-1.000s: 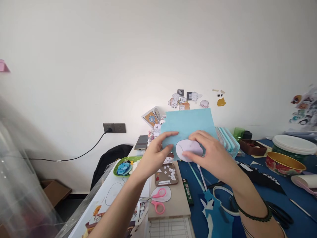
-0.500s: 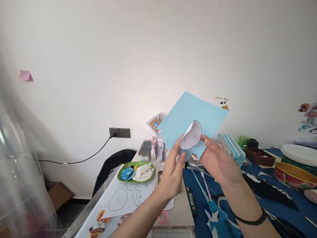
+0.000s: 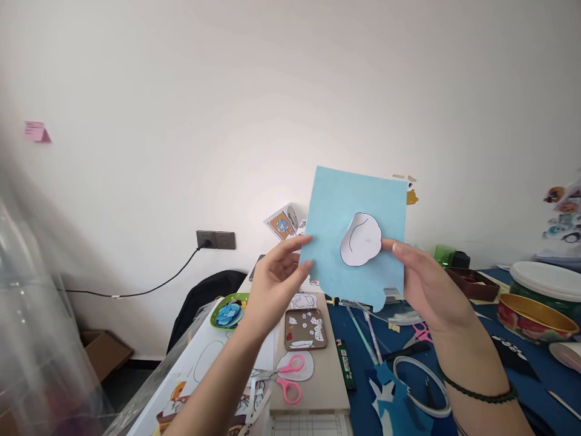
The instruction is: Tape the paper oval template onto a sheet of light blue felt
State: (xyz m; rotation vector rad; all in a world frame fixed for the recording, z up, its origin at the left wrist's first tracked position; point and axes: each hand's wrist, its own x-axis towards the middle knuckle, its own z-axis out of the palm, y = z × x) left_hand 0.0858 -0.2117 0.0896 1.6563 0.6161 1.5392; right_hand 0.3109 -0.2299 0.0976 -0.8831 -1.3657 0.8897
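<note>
The blue sheet [image 3: 358, 200], tilted on a corner half a second ago, now stands nearly square and upright. The white paper shape [image 3: 361, 240], which was then curling away at its top, lies flat against the middle of the sheet. The whole outline of the shape therefore reads against the blue, with a curved pen line visible on its left half.

The sheet is held in the air in front of the wall and above the far side of the table. Its lower edge is cut in an uneven, scalloped line.

The left hand [image 3: 276, 281] pinches the sheet's left edge between thumb and curled fingers. The right hand [image 3: 429, 287] grips the right edge, its thumb tip pressing the rim of the white shape onto the sheet and its fingers hidden behind. A dark bracelet [image 3: 476, 393] circles the right wrist.

Below the hands lie a brown tray [image 3: 305, 330] of small paper pieces and pink scissors [image 3: 290, 376]. A green plate [image 3: 218, 318] of blue scraps sits to the left. A gold tin [image 3: 535, 310] rests on the blue table cover [image 3: 521, 369] to the right.
</note>
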